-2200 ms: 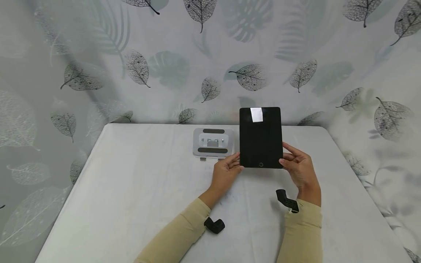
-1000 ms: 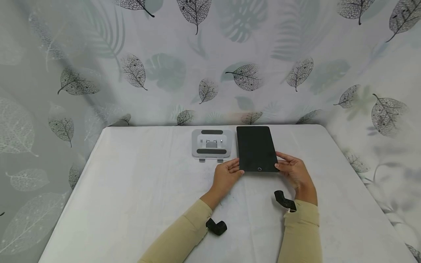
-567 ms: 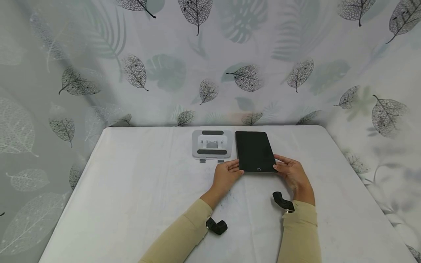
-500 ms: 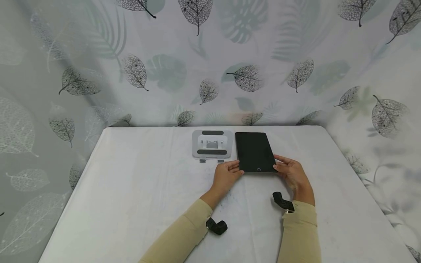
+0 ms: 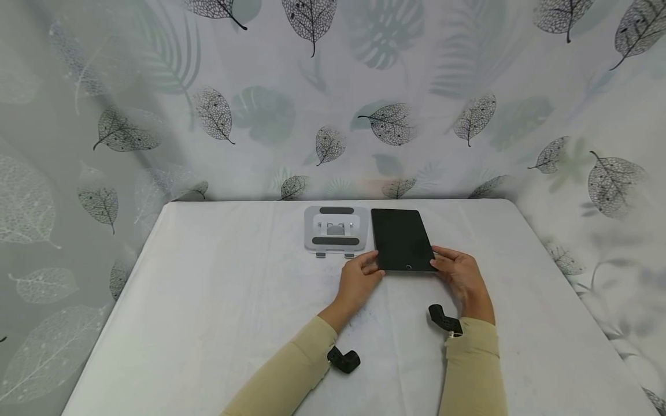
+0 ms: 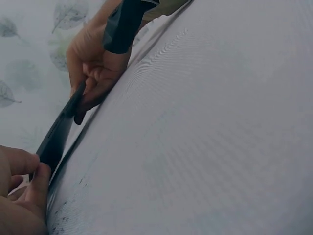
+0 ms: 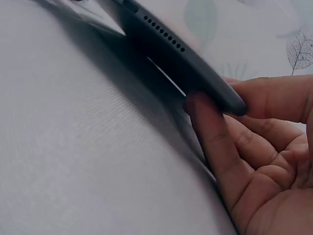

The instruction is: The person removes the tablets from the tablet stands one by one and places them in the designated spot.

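Note:
A black tablet (image 5: 403,240) with a round home button lies at a low tilt at the back of the table, screen up. My left hand (image 5: 358,281) pinches its near left corner. The near right corner is pinched between thumb and fingers of my right hand (image 5: 464,280). In the right wrist view, the tablet's edge (image 7: 171,46) shows a row of speaker holes, with a gap and shadow beneath. Both hands also grip the tablet (image 6: 58,134) in the left wrist view. Just left of it sits a grey folded stand (image 5: 336,229) with dark rubber strips.
The table (image 5: 208,312) has a white cloth over it. A leaf-patterned curtain (image 5: 260,115) hangs behind and at both sides. Black camera mounts (image 5: 344,360) project from both wrists.
The tablet, upright at first, has been tilted back and lowered toward the table, beside the stand. Both hands keep their grip; the right hand has shifted slightly left.

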The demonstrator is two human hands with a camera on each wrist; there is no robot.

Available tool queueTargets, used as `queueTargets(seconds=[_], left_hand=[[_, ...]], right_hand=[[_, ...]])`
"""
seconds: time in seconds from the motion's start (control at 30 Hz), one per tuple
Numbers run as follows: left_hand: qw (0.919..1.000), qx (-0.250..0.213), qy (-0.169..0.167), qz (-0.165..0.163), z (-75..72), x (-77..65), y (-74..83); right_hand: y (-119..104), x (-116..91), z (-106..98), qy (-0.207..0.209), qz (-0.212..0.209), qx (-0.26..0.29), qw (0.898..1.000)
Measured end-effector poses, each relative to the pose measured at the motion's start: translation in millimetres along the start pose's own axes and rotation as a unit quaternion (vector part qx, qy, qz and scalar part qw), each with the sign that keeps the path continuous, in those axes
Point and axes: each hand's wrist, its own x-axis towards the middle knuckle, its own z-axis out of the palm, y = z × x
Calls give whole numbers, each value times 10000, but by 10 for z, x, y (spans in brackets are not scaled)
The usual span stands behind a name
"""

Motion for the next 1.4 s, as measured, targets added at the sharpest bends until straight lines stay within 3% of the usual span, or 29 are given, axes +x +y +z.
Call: queueTargets(seconds=[0.13,0.23,0.37,0.57,0.73,0.97,1.4], left_hand=[[9995,-275,-150,48,-4,2,-17],[9983,-452,-379,40,-15,2,-27],[9954,-659,-691,6,-38,12,-37],[9910,-902,-985,11,-64,17,-7],[9901,-858,-1112,12,-76,-7,32],[9933,-472,-1051,56,-72,-37,66],[9955,-456,-716,427,-20,-4,4]], right_hand=[[41,17,27,538,-154,-638,9964],[74,40,45,961,-241,-1289,9867],[106,65,61,1289,-450,-1728,9754],[113,75,68,1331,-878,-2168,9631],[108,69,73,1117,-1095,-2464,9565],[111,77,77,917,-1196,-2915,9446],[119,102,102,1262,-1109,-3193,9326]])
